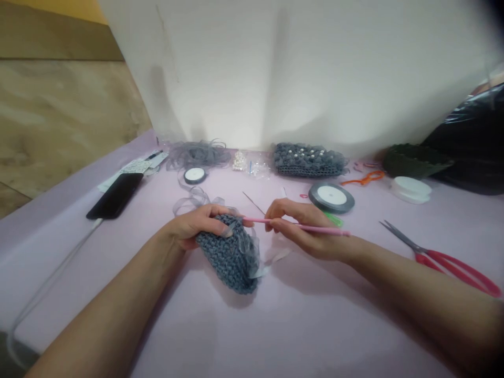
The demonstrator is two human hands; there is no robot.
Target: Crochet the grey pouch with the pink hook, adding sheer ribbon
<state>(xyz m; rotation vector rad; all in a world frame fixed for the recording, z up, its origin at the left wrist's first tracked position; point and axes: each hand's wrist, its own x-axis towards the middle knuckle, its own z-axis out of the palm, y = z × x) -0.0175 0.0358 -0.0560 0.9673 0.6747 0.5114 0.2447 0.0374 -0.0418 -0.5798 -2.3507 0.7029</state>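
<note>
The pink crochet hook (326, 229) is pinched in the fingers of the right hand (303, 228), its long axis pointing toward 9 o'clock at the grey crocheted piece (228, 257) clasped by the left hand (200, 226).

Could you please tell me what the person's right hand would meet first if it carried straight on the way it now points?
Most likely the left hand, which grips the grey crocheted piece: the right hand and the pink crochet hook it holds point that way, though depth is hard to judge.
</note>
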